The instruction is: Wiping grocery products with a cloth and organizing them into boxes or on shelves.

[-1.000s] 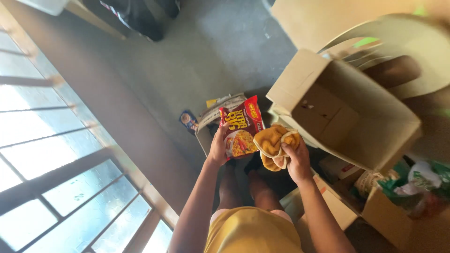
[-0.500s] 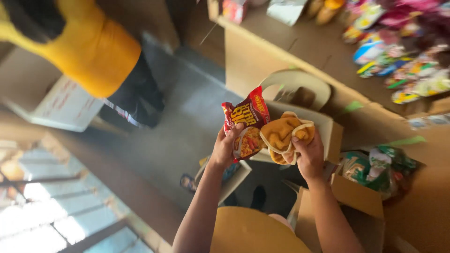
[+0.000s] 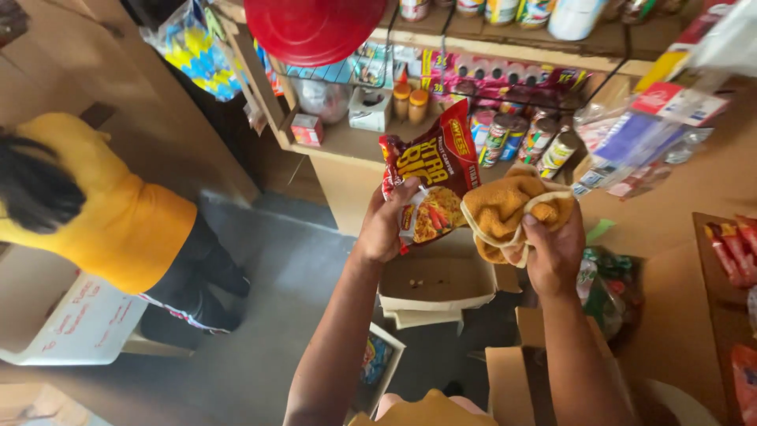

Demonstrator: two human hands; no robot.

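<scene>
Red noodle packet in left hand

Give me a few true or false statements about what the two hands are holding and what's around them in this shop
1. The left hand holds a red snack packet. True.
2. The right hand holds a glass jar. False: it grips a bunched yellow-orange cloth.
3. The open cardboard box below the hands is packed full. False: it looks nearly empty, with only a few crumbs.
4. Another person in a yellow top is at the left. True.
5. A red round lid or basin hangs above the shelf. True.
6. The packet lies on the shelf. False: it is held up in the air in front of it.
</scene>
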